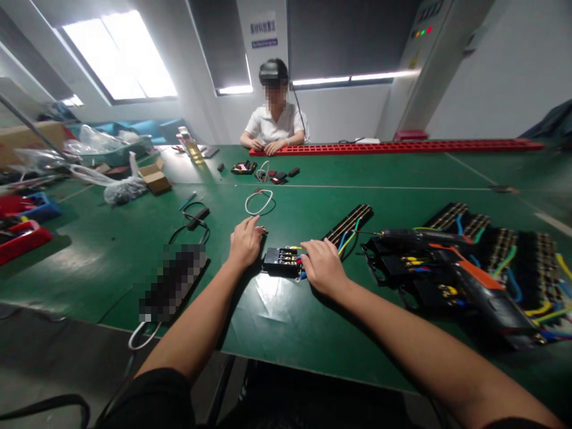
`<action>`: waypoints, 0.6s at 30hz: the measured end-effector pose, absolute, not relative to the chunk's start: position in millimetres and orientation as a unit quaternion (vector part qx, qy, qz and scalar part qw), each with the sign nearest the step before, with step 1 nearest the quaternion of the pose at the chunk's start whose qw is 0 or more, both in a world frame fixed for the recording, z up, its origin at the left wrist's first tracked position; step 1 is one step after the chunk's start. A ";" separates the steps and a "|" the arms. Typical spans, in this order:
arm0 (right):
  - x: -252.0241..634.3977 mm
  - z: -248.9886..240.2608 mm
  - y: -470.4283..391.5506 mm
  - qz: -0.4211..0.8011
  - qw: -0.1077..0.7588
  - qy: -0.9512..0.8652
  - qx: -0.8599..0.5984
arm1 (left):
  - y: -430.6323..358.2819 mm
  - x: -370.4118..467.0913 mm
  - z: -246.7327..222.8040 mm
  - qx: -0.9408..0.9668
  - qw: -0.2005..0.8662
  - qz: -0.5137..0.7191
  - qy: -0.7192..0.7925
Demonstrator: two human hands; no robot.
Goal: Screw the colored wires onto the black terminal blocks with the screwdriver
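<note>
- The left hand (245, 243) is nearly closed, thumb and fingertips pinching a small brassy piece (264, 230) just above the desk, near the left end of the terminal block.
- The right hand (325, 266) is half curled, palm down, its fingers over the right end of the block and the wires there; I cannot tell how firmly it grips.
- The black terminal block (281, 262) sits between the 2 hands, flat on the green desk (277, 333), whose glossy top throws back a pale glare just in front of it.
- Behind the right hand lies a black strip with brassy contacts (348, 223), with blue and yellow-green wires beside it.
- Farther right, a black-and-orange power screwdriver (473, 268) lies among more wired black blocks and strips.
- Left of the left forearm rests a dark, blurred-out object (174, 283), with a black cable behind it.
- Beyond the hands, a white cable loop (259, 202) lies on the desk.
- At the far left are a red bin (22, 241), an open cardboard box (155, 176) and a bottle (193, 149) of yellowish liquid.
- Across the desk, a co-worker (274, 125) in white short sleeves has both hands at a long red slotted rail (393, 147).
- Behind, a bright window (118, 56), dark shades, a wall sign (263, 33) and a cabinet (422, 47) with 3 lit indicators.
</note>
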State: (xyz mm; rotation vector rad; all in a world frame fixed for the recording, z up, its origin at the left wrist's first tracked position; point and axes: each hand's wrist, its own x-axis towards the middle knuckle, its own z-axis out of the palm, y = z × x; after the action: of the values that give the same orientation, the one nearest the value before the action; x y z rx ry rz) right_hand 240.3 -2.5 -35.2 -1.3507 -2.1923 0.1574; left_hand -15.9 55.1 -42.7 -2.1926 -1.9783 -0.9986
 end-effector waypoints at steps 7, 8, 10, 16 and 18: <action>237.0 -36.2 -0.5 0.067 0.284 -0.809 -0.511 | 62.4 -17.5 -39.8 -0.713 0.062 -0.231 -0.659; 236.1 -35.9 -0.5 0.071 0.290 -0.805 -0.513 | 62.4 -17.7 -38.7 -0.712 0.069 -0.222 -0.662; 234.0 -35.2 -0.3 0.081 0.306 -0.795 -0.518 | 62.2 -17.9 -36.2 -0.709 0.082 -0.213 -0.667; 229.0 -33.5 3.2 0.093 0.335 -0.773 -0.531 | 64.1 -23.1 -34.6 -0.714 0.068 -0.215 -0.663; 228.8 -33.6 5.3 0.095 0.345 -0.765 -0.536 | 66.0 -25.7 -36.7 -0.718 0.062 -0.212 -0.660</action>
State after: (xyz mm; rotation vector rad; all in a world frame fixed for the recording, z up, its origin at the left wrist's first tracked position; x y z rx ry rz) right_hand 228.8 5.3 -33.6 -1.3922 -1.9852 0.2456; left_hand -25.7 66.0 -36.7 -2.1694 -1.9958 -0.6412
